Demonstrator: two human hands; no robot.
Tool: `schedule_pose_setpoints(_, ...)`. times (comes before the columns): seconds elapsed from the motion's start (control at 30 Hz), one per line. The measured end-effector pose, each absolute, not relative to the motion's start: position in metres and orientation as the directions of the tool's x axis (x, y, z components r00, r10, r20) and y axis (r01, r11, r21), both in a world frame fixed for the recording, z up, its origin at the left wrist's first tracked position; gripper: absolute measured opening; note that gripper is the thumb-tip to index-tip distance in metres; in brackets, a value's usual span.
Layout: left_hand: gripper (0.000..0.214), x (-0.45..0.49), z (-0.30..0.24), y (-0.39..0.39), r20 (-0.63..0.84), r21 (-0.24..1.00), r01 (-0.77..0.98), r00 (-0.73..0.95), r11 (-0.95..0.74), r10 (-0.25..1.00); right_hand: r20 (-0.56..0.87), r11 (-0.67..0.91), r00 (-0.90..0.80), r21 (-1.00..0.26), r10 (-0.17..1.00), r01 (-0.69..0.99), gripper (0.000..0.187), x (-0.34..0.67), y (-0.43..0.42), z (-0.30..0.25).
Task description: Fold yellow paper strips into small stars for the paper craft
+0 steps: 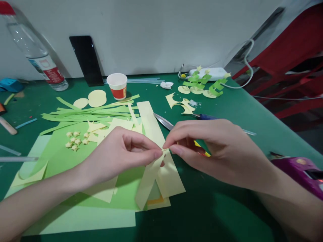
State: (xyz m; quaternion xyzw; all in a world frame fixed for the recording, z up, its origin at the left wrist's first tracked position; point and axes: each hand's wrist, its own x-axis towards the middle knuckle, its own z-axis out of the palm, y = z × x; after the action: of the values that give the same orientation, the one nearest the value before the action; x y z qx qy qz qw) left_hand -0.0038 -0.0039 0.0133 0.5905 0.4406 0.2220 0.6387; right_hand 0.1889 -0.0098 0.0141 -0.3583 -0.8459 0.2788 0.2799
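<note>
Yellow paper [165, 150] between opposing fingertips [158, 154]

A hand could pass over the near right of the table [214, 215], while the silver blade [163, 121] beside the right hand [224, 151] and, farther back, the paper cup [117, 91] and bottle [46, 64] block the way.

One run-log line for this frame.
left hand: pinching yellow paper | right hand: pinching same paper | green sheet: folded stars on top | cup: upright
</note>
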Motion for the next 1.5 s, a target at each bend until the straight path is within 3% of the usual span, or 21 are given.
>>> schedule_pose_setpoints(0.37, 0.008, 0.001, 0.021, -0.003, -0.403, 0.914, 0.269, 0.497, 0.305, 0.769, 0.282, 0.637, -0.612, -0.589, 0.738, 0.497, 0.009, 0.189, -0.011, 0.015)
schedule_pose_setpoints(0.53, 0.009, -0.001, 0.018, -0.001, -0.421, 0.906, 0.292, 0.536, 0.307, 0.732, 0.258, 0.598, -0.597, -0.639, 0.76, 0.484, 0.011, 0.188, -0.01, 0.016)
schedule_pose_setpoints(0.73, 0.013, -0.007, 0.012, 0.0, -0.34, 0.941, 0.229, 0.622, 0.251, 0.705, 0.221, 0.53, -0.559, -0.7, 0.799, 0.48, 0.013, 0.189, -0.009, 0.014)
schedule_pose_setpoints(1.07, 0.011, -0.006, 0.009, -0.001, -0.408, 0.88, 0.12, 0.688, 0.46, 0.6, 0.173, 0.554, -0.664, -0.719, 0.727, 0.419, 0.011, 0.192, -0.001, 0.015)
schedule_pose_setpoints(1.27, 0.011, -0.003, 0.01, -0.001, -0.435, 0.874, 0.137, 0.648, 0.467, 0.625, 0.241, 0.611, -0.672, -0.69, 0.7, 0.389, 0.01, 0.194, -0.005, 0.013)
schedule_pose_setpoints(1.5, 0.01, -0.003, 0.02, -0.002, -0.503, 0.861, 0.298, 0.61, 0.412, 0.612, 0.203, 0.6, -0.684, -0.686, 0.701, 0.412, 0.017, 0.192, -0.004, 0.015)
